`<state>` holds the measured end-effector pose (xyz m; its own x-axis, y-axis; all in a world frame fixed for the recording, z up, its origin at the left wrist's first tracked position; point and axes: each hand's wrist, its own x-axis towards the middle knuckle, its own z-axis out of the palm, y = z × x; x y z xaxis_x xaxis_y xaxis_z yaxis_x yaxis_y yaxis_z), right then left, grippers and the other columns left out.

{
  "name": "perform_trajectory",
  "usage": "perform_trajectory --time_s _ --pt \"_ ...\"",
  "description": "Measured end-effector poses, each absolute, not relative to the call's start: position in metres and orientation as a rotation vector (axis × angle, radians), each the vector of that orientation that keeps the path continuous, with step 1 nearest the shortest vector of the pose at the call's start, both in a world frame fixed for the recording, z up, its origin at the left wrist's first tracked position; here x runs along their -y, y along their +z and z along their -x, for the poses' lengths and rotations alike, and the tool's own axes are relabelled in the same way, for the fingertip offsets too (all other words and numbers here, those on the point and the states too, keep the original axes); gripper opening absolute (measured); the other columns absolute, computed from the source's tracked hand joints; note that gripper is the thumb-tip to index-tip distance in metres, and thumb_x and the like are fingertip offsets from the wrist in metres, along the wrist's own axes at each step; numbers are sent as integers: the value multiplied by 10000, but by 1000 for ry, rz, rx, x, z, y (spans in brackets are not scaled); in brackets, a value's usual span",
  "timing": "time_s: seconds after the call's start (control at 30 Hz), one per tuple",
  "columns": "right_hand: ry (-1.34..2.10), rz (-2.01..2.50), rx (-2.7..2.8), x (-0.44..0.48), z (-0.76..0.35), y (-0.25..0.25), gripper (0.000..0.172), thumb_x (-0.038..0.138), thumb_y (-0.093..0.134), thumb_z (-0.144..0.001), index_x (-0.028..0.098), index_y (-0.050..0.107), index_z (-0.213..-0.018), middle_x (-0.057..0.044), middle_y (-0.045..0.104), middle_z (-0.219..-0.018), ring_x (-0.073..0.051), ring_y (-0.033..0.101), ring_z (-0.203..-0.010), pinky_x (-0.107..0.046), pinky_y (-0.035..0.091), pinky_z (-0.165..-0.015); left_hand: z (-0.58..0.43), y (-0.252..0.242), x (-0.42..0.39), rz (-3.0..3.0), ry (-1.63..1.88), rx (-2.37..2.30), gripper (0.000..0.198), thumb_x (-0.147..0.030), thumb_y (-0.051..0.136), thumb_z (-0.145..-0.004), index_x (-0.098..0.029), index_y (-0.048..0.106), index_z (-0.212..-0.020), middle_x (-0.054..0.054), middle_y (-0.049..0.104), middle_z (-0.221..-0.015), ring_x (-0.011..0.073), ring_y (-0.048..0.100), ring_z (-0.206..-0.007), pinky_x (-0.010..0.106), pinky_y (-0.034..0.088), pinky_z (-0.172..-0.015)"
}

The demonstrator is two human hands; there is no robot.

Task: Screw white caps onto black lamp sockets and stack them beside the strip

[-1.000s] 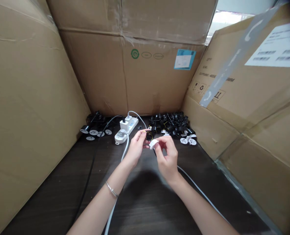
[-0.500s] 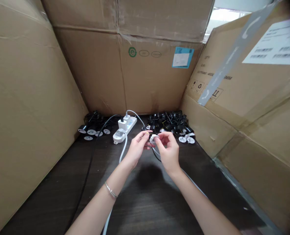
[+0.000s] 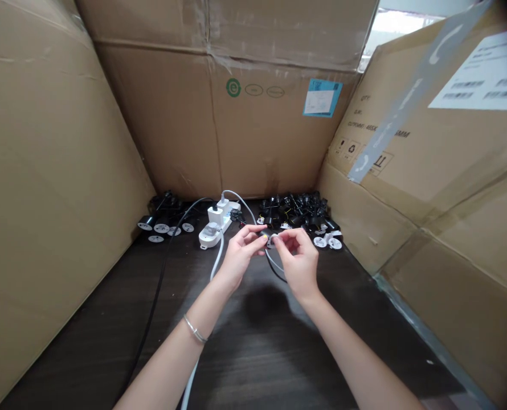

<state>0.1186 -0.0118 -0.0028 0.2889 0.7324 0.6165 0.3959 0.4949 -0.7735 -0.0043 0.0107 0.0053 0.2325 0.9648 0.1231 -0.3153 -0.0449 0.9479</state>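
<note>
Head view: both your hands meet just right of frame center, above the dark tabletop [image 3: 253, 373]. Your left hand [image 3: 240, 253] has its index finger and thumb nearly closed around a small dark part [image 3: 266, 232]; the other fingers curl under, and your grip hides most of it. Your right hand [image 3: 299, 259] pinches a small white disc [image 3: 271, 242] between thumb and index, gap about the disc's thickness, remaining fingers folded. Disc sits right up against the dark part; can't tell whether it's seated. Black cable [image 3: 274, 273] hangs just below your fingers. White power strip [image 3: 208, 240] lies left of center, plugs in it, near your left hand. Pile of black parts [image 3: 296, 212] behind your right hand, center right; second black cluster [image 3: 166, 204] at center left, white round faces showing.
</note>
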Motion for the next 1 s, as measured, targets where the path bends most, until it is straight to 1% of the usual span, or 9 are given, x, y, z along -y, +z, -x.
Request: perform_trajectory --time_s 0.13,0.3,0.4,0.57,0.73,0.9,1.0 --pt "347 1103 1321 10 -120 -4 123 285 587 -784 164 570 -765 -2 541 -733 -92 487 -634 -218 404 -591 6 6 -12 -1110 1221 -743 329 -301 641 -716 -146 613 -1005 21 566 -787 93 535 -715 222 479 -662" --pt "492 1072 1311 8 -121 -7 157 325 602 -773 173 599 -813 -10 574 -762 -93 507 -634 -220 427 -593 8 6 -12 -1109 1173 -736 348 -330 618 -738 -156 595 -1038 45 585 -851 116 552 -762 233 483 -650" --pt "545 1063 1285 9 -121 -5 166 331 607 -767 170 602 -808 -10 573 -750 -93 514 -628 -213 437 -570 7 7 -11 -1172 1148 -742 385 -320 644 -718 -164 574 -1063 51 585 -881 126 552 -787 225 470 -637" --pt "666 1003 1182 10 -119 -2 188 331 629 -747 165 556 -796 -2 561 -728 -90 532 -594 -194 447 -505 4 8 -9 -1237 1095 -740 489 -242 703 -639 -169 540 -1094 53 589 -922 127 538 -784 203 429 -600" --pt "709 967 1216 10 -119 -4 181 334 608 -763 169 546 -807 -14 569 -743 -111 559 -638 -231 500 -569 2 8 -7 -1222 1106 -748 527 -211 708 -615 -161 527 -1108 53 580 -946 131 521 -806 196 412 -589" --pt "725 973 1184 9 -118 -5 194 343 600 -767 167 533 -813 -23 563 -789 -113 574 -645 -243 514 -581 1 9 -6 -1239 1112 -751 475 -222 698 -633 -149 554 -1080 63 593 -961 135 528 -812 192 402 -587" --pt "739 965 1169 8 -118 -4 200 336 605 -760 172 503 -814 -3 545 -763 -95 558 -609 -212 488 -537 1 10 -6 -1255 1119 -765 457 -228 686 -652 -142 557 -1082 70 601 -966 134 534 -813 188 399 -582"
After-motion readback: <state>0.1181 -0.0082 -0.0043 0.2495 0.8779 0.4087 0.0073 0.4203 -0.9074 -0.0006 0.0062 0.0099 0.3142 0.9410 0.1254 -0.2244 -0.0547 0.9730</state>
